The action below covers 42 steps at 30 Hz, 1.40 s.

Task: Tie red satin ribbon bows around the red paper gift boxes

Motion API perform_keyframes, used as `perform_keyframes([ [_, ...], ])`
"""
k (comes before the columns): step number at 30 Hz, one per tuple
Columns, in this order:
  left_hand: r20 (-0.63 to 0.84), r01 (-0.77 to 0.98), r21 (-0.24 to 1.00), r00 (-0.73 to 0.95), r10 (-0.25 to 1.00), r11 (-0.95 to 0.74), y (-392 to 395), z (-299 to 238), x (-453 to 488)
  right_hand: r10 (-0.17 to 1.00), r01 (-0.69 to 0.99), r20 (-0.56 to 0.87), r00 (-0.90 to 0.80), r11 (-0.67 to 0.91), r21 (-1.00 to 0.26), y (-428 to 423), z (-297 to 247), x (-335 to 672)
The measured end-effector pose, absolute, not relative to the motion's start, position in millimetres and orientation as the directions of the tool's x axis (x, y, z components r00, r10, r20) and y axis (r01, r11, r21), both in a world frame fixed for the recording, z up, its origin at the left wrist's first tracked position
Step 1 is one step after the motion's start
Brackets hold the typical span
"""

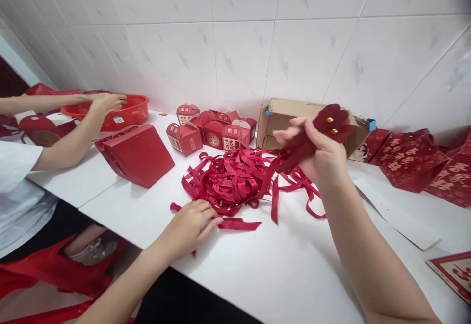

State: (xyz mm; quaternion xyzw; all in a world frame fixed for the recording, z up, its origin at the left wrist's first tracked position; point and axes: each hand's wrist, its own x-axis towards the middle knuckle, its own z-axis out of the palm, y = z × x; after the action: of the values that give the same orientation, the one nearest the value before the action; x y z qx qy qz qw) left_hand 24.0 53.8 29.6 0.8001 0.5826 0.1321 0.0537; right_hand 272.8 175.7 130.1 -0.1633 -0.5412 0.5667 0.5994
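Note:
My right hand (326, 155) is raised over the table, closed around dark red felt pieces (333, 123) with scalloped ends and gold studs; how many are stacked there I cannot tell. Low at the table's front edge, my left hand (193, 228) has its fingers curled on a crimson ribbon (241, 225), whose end sticks out to the right. Between and beyond both hands lies a tangled heap of crimson ribbons (235, 182). Some strands trail rightward below my right hand.
A co-worker's hands (108, 103) reach into a red plastic basin (136, 113) at left. A red box (143, 155) stands nearby. Small red gift boxes (186, 137), a cardboard box (287, 113) and red printed bags (408, 160) line the wall. White paper (401, 216) lies right.

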Motion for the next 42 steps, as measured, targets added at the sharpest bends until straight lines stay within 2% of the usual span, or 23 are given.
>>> perform_keyframes([
  [3, 0.298, 0.979, 0.101, 0.139, 0.944, -0.176, 53, 26, 18, 0.853, -0.539, 0.5, -0.15, 0.353, -0.765, 165, 133, 282],
  [5, 0.377, 0.978, 0.131, 0.104, 0.92, -0.165, 54, 25, 27, 0.831, -0.526, 0.554, -0.053, 0.448, -0.723, 159, 133, 288],
  [8, 0.359, 0.928, 0.241, 0.186, 0.915, -0.283, 59, 25, 54, 0.801, -0.498, 0.596, 0.058, 0.541, -0.678, 149, 136, 297],
  [12, 0.259, 0.926, 0.237, 0.233, 0.937, -0.296, 71, 20, 80, 0.866, -0.633, 0.499, 0.044, 0.41, -0.657, 138, 143, 308],
  [16, 0.215, 0.958, 0.205, 0.157, 0.964, -0.201, 78, 15, 78, 0.911, -0.799, 0.41, 0.043, 0.278, -0.533, 135, 148, 320],
  [19, 0.23, 0.962, 0.237, 0.078, 0.97, -0.134, 77, 17, 69, 0.932, -0.904, 0.36, -0.048, 0.113, -0.412, 137, 149, 323],
  [21, 0.271, 0.945, 0.298, 0.056, 0.961, -0.139, 74, 25, 64, 0.929, -0.916, 0.336, -0.156, -0.009, -0.401, 140, 148, 321],
  [24, 0.337, 0.87, 0.439, 0.073, 0.939, -0.225, 68, 45, 61, 0.89, -0.816, 0.265, -0.371, -0.176, -0.551, 145, 143, 313],
  [27, 0.345, 0.756, 0.584, 0.099, 0.933, -0.296, 64, 73, 63, 0.822, -0.605, 0.147, -0.55, -0.271, -0.748, 146, 134, 301],
  [29, 0.316, 0.694, 0.654, 0.111, 0.942, -0.301, 64, 91, 66, 0.787, -0.451, 0.094, -0.609, -0.247, -0.857, 144, 126, 292],
  [32, 0.286, 0.628, 0.717, 0.131, 0.949, -0.302, 67, 111, 72, 0.755, -0.186, 0.052, -0.654, -0.093, -0.978, 139, 114, 279],
  [35, 0.281, 0.535, 0.775, 0.184, 0.942, -0.336, 72, 123, 80, 0.693, 0.031, 0.049, -0.719, 0.103, -0.994, 134, 105, 270],
  [37, 0.289, 0.472, 0.808, 0.207, 0.935, -0.354, 76, 127, 86, 0.65, 0.049, 0.082, -0.756, 0.182, -0.982, 132, 101, 267],
  [39, 0.315, 0.438, 0.817, 0.205, 0.927, -0.374, 79, 129, 88, 0.655, 0.042, 0.084, -0.751, 0.174, -0.984, 131, 99, 267],
  [42, 0.397, 0.47, 0.782, 0.131, 0.908, -0.409, 83, 129, 85, 0.713, 0.097, -0.013, -0.702, 0.078, -0.992, 130, 100, 270],
])
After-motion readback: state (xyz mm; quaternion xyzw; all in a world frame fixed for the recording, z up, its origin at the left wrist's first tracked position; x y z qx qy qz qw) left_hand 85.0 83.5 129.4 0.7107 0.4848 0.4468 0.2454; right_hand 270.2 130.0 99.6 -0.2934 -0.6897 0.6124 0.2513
